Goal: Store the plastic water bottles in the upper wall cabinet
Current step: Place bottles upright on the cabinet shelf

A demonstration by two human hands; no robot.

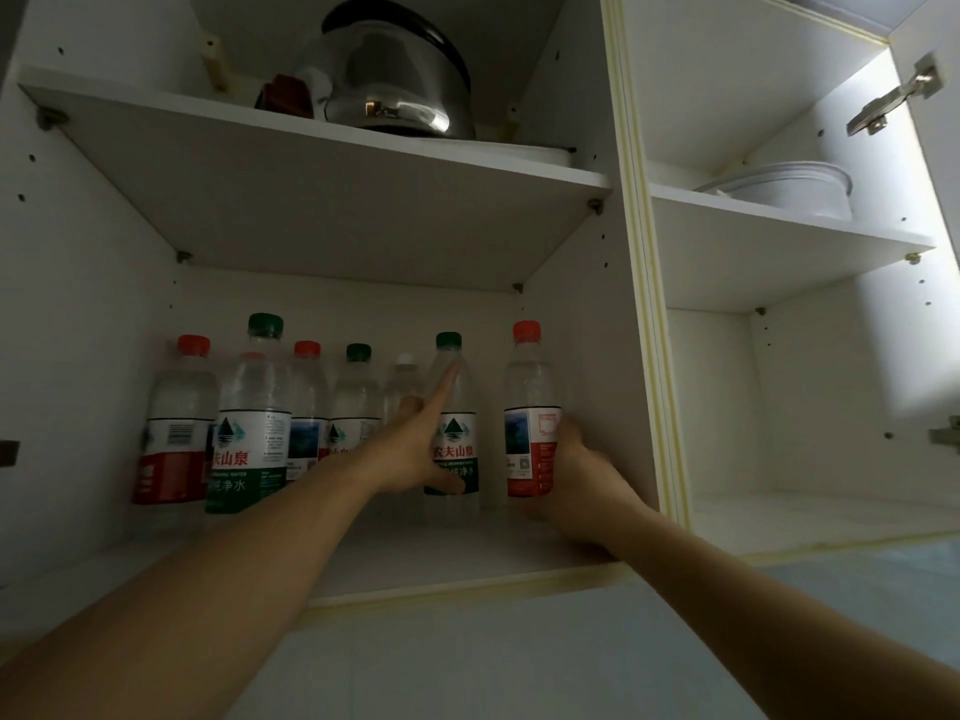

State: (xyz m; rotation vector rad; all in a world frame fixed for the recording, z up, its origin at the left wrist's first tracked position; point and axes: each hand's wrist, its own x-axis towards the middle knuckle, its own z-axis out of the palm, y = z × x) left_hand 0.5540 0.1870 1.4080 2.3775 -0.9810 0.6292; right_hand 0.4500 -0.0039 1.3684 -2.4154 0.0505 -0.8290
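Observation:
Several plastic water bottles stand upright on the bottom shelf (441, 558) of the open upper wall cabinet. My left hand (415, 449) lies against a green-capped bottle (457, 433) near the middle, index finger straight up along its side and thumb across the lower label. My right hand (571, 475) grips a red-capped bottle (530, 407) by its label at the right end of the row, close to the cabinet's side wall. To the left stand more bottles, among them a tall green-capped one (254, 418) and a red-capped one (179, 423).
A steel kettle (400, 80) sits on the upper shelf (311, 200) above the bottles. The right cabinet section holds a white pot (789, 187) on its shelf. An open door with hinges (893, 98) stands at the far right. Pale wall tiles lie below the cabinet.

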